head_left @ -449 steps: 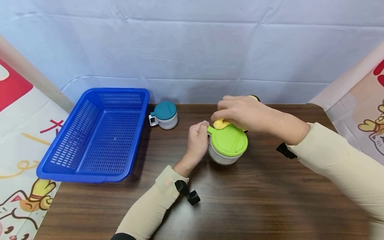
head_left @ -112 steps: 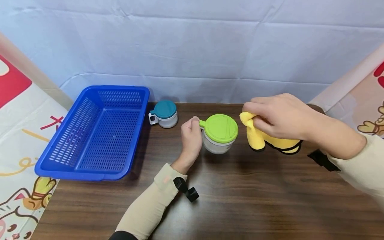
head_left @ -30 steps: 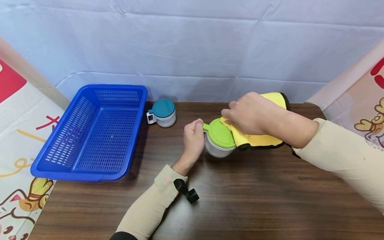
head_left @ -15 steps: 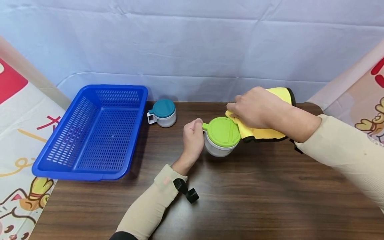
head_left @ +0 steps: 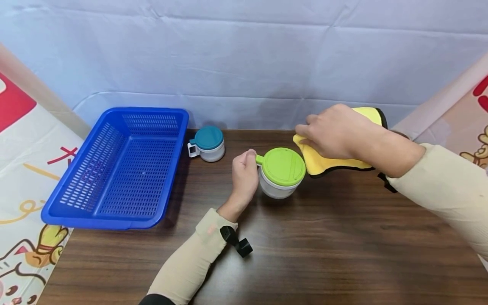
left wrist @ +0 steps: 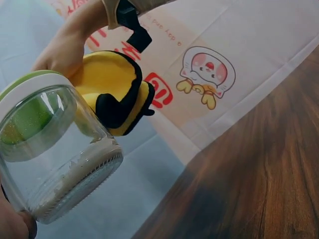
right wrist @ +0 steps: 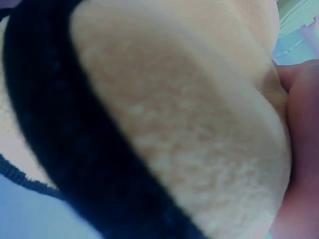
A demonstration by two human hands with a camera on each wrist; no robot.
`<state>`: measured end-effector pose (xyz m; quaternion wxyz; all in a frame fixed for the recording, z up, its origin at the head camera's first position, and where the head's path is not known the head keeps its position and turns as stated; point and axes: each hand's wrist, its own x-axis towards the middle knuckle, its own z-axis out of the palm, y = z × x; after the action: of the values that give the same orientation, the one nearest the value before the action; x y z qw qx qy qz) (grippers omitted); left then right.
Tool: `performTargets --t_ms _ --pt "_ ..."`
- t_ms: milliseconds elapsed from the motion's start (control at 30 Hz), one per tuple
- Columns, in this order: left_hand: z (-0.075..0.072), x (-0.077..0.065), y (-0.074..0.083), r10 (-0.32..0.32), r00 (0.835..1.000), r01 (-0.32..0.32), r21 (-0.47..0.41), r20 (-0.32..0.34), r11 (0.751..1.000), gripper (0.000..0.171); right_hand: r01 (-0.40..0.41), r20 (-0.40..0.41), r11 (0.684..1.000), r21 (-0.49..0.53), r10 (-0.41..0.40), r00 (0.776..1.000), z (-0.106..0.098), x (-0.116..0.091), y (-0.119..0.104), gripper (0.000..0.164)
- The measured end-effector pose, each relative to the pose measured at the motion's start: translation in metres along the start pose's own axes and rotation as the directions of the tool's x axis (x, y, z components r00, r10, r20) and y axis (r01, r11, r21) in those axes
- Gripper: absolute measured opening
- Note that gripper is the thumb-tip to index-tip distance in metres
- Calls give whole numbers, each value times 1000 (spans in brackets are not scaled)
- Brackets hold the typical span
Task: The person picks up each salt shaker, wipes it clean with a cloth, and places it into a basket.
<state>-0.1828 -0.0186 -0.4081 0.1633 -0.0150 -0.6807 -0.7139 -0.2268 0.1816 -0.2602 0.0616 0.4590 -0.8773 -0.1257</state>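
My left hand (head_left: 245, 176) grips the handle side of a glass seasoning jar (head_left: 276, 189) under a lime-green lid (head_left: 283, 166). Pale residue shows along the bottom of that jar (left wrist: 75, 172) in the left wrist view. Just right of the lid, my right hand (head_left: 339, 132) pinches a yellow cleaning cloth (head_left: 324, 164) with black edging, one corner poking out past the fingertips. The cloth's fuzzy face (right wrist: 189, 139) fills most of the right wrist view. Curled fingers hide the jar's handle in the head view.
A blue perforated plastic basket (head_left: 177, 165) stands on the left of the wooden table (head_left: 324, 254). Between it and my hands, near the back edge, sits a smaller jar (head_left: 211, 154) with a teal lid (head_left: 209, 137) and white handle. A pale sheet (head_left: 244, 63) hangs behind.
One second ago the cloth lay over the lid's right edge; my right hand has since drawn it off, right and slightly back. The left hand keeps its grip, with the jar nearly in place.
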Motion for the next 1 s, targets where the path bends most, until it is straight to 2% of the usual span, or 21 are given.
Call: performTargets --t_ms 233,600,1000 --pt "-1 2 0 -19 1000 19 1 -14 1000 41 17 -33 1000 -4 -17 999 -5 -6 0 20" --pt "0 2 1 -2 1000 2 -6 -10 1000 41 37 -76 999 -9 -37 996 -13 -13 -2 17" --pt "2 1 1 -8 1000 7 -16 -18 1000 41 79 -142 997 4 -77 987 -26 -10 -11 18"
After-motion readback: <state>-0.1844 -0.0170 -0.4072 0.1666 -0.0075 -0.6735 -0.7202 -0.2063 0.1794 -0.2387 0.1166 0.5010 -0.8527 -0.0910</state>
